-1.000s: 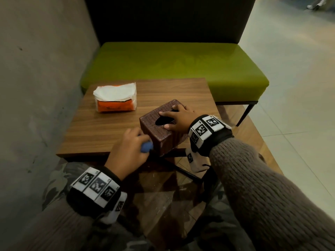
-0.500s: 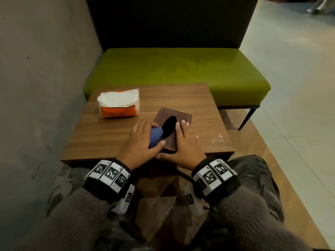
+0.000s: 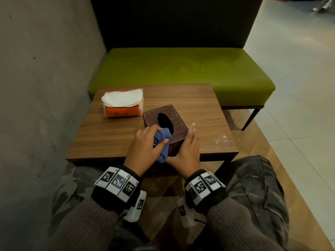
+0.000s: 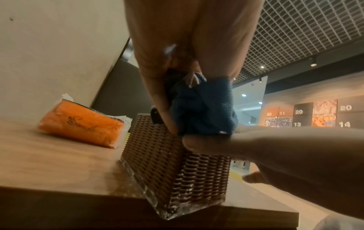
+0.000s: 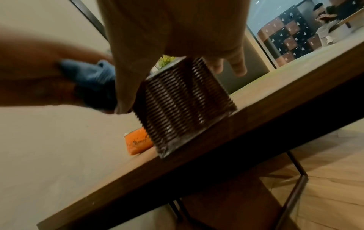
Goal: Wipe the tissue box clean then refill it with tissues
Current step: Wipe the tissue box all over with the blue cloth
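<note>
A green bench point(image 3: 181, 73) stands behind the wooden desk point(image 3: 112, 134). On the desk, near its front edge, sits the brown woven tissue box point(image 3: 174, 120), oval opening up; in the left wrist view its near bottom corner seems to reach the desk edge, though blur makes that uncertain. An orange tissue pack point(image 3: 123, 105) lies just behind and left of it. The right hand point(image 3: 188, 149) cups the box's right side, fingers point(image 5: 238, 66) loosely straight along it. The left hand point(image 3: 145, 149) has fingers curled around a bunched blue cloth point(image 3: 163, 140), pressing it on the box's near top corner.
</note>
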`<state>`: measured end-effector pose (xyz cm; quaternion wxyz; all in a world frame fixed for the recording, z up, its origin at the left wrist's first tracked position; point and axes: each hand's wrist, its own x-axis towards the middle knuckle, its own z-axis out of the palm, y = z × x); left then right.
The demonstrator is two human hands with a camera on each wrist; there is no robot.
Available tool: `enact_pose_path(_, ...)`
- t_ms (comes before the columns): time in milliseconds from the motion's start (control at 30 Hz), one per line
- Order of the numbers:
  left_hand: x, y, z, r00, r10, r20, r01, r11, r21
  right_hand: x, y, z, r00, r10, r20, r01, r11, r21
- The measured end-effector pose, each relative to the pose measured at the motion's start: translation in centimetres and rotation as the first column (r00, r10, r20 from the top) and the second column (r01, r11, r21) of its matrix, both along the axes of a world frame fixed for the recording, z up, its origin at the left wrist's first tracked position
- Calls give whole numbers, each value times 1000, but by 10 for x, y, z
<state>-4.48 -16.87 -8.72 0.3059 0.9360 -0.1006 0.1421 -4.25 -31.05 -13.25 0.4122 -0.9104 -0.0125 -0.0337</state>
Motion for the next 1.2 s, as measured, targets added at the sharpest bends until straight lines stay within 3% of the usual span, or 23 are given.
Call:
enact_pose_path(200, -3, -2, 5, 996, 88, -33, -92, 988, -128, 0, 29, -6, 975, -203, 86, 192, 973, 126)
enact_pose_path(267, -3, -4, 8, 985, 122, -124, -153, 944, -291, 1, 27, -5, 977, -207, 58, 193, 963, 188)
enact_pose_path(300, -2, -2, 9, 969, 167, -181, -229, 881, -414, 3, 23, -5, 981, -192, 30, 182, 963, 198)
enact_pose_path(367, 5, 8, 11, 916, 313, -250, -399, 666, -630, 7, 13, -5, 992, -129, -15, 130, 976, 175)
enact_pose_path(400, 8, 13, 15, 906, 371, -204, -398, 585, -706, 9, 8, -6, 995, -101, -16, 102, 982, 162)
enact_pose_path(433, 12, 16, 19, 912, 390, -125, -346, 569, -746, 9, 4, -7, 997, -80, -10, 80, 985, 154)
enact_pose_path(500, 16, 9, 26, 953, 304, -5, -219, 674, -705, 11, -2, -9, 998, -56, 10, 53, 986, 159)
enact_pose_path(567, 11, -11, 27, 991, 130, 15, -103, 845, -525, 15, -6, -11, 999, -38, -2, 37, 987, 155)
enact_pose_path(633, 5, -28, 13, 996, -83, 17, 84, 949, -304, 18, -8, -16, 999, 12, -46, -5, 988, 152)
enact_pose_path(700, 0, -31, -6, 976, -216, -34, 213, 975, -69, 20, -10, -28, 998, 50, -45, -39, 974, 224)
enact_pose_path(800, -1, -20, -12, 978, -207, -36, 210, 966, 152, 22, -13, -34, 997, 74, -3, -71, 968, 242)
enact_pose_path(900, 3, -12, -4, 990, -143, -15, 144, 983, 118, 22, -15, -24, 997, 74, 29, -77, 991, 108)
enact_pose_path(1067, 26, 2, 0, 974, 224, -23, -225, 970, -95, 19, -14, -14, 998, 48, 47, -53, 992, 113)
enact_pose_path(1133, 15, -8, -3, 993, 113, -13, -114, 987, -113, 20, -14, -14, 998, 60, 30, -63, 993, 102)
enact_pose_path(1200, -7, -21, -7, 987, -158, 39, 161, 983, -91, 20, -16, -14, 997, 71, 35, -74, 990, 116)
